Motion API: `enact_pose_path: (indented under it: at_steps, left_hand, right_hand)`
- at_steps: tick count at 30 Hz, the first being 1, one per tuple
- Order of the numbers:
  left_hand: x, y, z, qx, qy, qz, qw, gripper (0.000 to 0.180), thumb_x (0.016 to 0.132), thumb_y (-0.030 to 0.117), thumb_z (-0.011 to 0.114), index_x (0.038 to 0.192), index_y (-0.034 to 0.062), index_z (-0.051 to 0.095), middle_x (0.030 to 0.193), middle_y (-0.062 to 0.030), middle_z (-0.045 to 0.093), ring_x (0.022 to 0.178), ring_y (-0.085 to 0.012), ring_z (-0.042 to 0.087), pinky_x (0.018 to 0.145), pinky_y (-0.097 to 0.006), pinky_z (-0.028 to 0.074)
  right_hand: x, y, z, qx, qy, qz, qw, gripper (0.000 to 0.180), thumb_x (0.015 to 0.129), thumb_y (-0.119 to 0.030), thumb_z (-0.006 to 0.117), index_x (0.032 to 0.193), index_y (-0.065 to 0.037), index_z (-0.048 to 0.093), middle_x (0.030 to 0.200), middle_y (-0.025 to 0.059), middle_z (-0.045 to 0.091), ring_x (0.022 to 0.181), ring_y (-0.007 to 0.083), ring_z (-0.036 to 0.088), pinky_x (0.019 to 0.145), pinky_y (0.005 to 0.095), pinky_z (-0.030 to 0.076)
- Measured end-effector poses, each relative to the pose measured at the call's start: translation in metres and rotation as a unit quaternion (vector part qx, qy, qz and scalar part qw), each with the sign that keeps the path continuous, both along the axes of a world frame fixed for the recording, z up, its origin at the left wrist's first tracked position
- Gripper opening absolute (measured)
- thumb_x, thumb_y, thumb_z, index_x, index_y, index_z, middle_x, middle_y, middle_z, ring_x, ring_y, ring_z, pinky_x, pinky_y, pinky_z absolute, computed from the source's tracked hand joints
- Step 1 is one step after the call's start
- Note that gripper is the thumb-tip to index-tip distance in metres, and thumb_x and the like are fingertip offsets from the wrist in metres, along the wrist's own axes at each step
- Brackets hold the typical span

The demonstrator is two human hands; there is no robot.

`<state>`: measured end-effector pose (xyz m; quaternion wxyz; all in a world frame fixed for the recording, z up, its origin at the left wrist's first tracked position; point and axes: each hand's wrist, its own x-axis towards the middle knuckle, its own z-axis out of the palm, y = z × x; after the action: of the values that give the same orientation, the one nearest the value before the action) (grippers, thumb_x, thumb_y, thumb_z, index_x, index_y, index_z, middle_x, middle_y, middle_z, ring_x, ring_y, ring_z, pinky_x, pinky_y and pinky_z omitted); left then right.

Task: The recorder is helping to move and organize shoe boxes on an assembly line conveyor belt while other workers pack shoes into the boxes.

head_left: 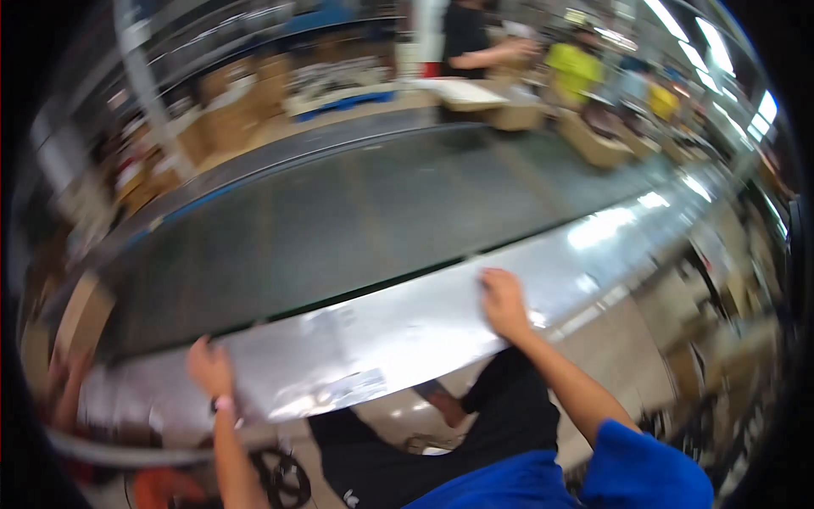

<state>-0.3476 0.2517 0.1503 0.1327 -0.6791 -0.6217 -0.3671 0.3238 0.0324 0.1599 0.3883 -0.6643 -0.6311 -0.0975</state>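
My left hand [210, 368] is over the left part of a shiny metal ledge [407, 327], a band round its wrist. Its fingers are loosely bent and blurred, and nothing shows in them. Farther right, my right hand [504, 303] hovers over or rests on the same ledge; which of the two I cannot tell. Its fingers curl slightly to the left, with no object visible in them. Beyond the ledge runs a wide dark conveyor belt [339, 229], its bare surface in front of both hands.
At the far left another person's hand [78, 365] is at a cardboard box [85, 312]. Open boxes [593, 142] sit at the belt's far right, with people beyond. A person in black [465, 42] stands across the belt near a blue pallet [343, 103].
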Motion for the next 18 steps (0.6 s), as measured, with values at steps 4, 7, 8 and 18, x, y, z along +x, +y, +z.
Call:
enact_pose_path:
  at_steps: [4,7,8,18]
  left_hand:
    - [-0.007,0.013,-0.011,-0.067,0.064,0.043,0.995,0.039,0.101,0.016,0.063,0.137,0.0022,0.069,0.136,-0.0185,0.073,0.131,-0.0410,0.065,0.113,-0.052,0.050]
    - [-0.001,0.023,-0.011,-0.085,0.059,0.038,0.994,0.037,0.105,0.019,0.060,0.138,0.0037,0.068,0.138,-0.0161,0.073,0.133,-0.0399,0.064,0.114,-0.051,0.049]
    - [0.003,0.023,-0.012,-0.086,0.064,0.026,0.994,0.037,0.105,0.019,0.060,0.138,0.0037,0.068,0.138,-0.0161,0.073,0.133,-0.0399,0.064,0.114,-0.051,0.049]
    - [0.008,0.008,0.001,-0.095,0.100,0.022,0.990,0.038,0.108,0.027,0.061,0.133,0.0019,0.072,0.131,-0.0226,0.074,0.121,-0.0442,0.068,0.107,-0.053,0.052]
  right_hand:
    - [-0.007,-0.008,0.025,-0.047,0.005,-0.085,0.995,0.036,0.091,-0.005,0.065,0.127,-0.004,0.073,0.144,0.0155,0.071,0.140,0.0400,0.061,0.124,0.0534,0.042]
    - [-0.006,-0.015,0.029,-0.043,0.017,-0.099,0.994,0.035,0.094,-0.006,0.065,0.128,-0.006,0.072,0.144,0.0139,0.071,0.143,0.0389,0.059,0.127,0.0536,0.039]
    - [-0.004,-0.017,0.028,-0.042,0.020,-0.095,0.994,0.034,0.095,-0.007,0.065,0.128,-0.005,0.072,0.144,0.0136,0.071,0.143,0.0380,0.058,0.128,0.0538,0.038]
    - [0.002,-0.019,0.020,-0.050,0.017,-0.076,0.996,0.031,0.097,-0.010,0.064,0.127,-0.004,0.071,0.145,0.0133,0.069,0.146,0.0371,0.056,0.129,0.0566,0.037]
